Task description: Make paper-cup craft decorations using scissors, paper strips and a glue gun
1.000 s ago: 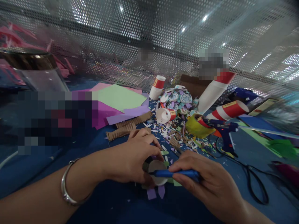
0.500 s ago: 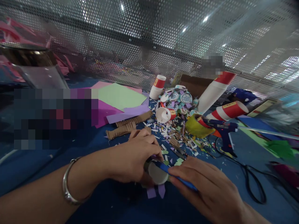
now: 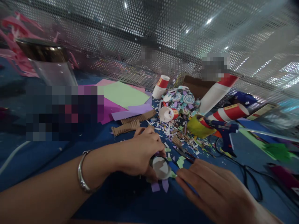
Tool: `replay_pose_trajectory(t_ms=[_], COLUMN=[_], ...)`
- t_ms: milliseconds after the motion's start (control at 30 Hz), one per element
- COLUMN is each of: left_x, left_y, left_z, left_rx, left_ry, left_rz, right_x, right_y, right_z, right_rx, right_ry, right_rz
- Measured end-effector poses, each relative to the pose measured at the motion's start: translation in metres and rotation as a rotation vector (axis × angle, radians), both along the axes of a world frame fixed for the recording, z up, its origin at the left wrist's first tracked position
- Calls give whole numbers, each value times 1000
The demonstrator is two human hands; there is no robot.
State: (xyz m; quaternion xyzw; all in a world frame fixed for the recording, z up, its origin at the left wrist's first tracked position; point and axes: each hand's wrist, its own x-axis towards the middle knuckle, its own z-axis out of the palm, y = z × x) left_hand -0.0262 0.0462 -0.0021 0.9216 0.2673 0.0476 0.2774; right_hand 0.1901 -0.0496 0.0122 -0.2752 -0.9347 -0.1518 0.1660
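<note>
My left hand curls around a small round white piece with a dark rim, holding it low over the table; the piece's left side is hidden by my fingers. In my right hand is a slim blue pen-like tool, its tip at the right edge of the white piece. My fingers cover most of that tool, so its exact kind does not show. Purple paper bits lie just below the round piece. Dark-handled scissors rest beyond my right fingers.
Paper scraps litter the blue table. Behind them stand red-and-white paper cups and a heap of decorated discs. A glue gun with its cord and yellow tape roll is right; colored paper sheets are left.
The blue tool's tip has drawn back from over the white piece to its right edge. My left hand still holds the piece. The whole view has shifted slightly.
</note>
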Motion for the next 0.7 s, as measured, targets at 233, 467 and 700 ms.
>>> replay_pose_trajectory(t_ms=[233, 467, 700], left_x=[3, 2, 3], left_y=[-2, -6, -6], left_z=[-5, 2, 9], left_rx=[76, 55, -24], left_ry=[-31, -9, -20], left_rz=[14, 34, 65], right_x=[-3, -4, -10], right_y=[8, 29, 39], right_z=[11, 12, -7], right_rx=[-206, -630, -648], right_ry=[58, 323, 578], right_rz=[-1, -87, -62])
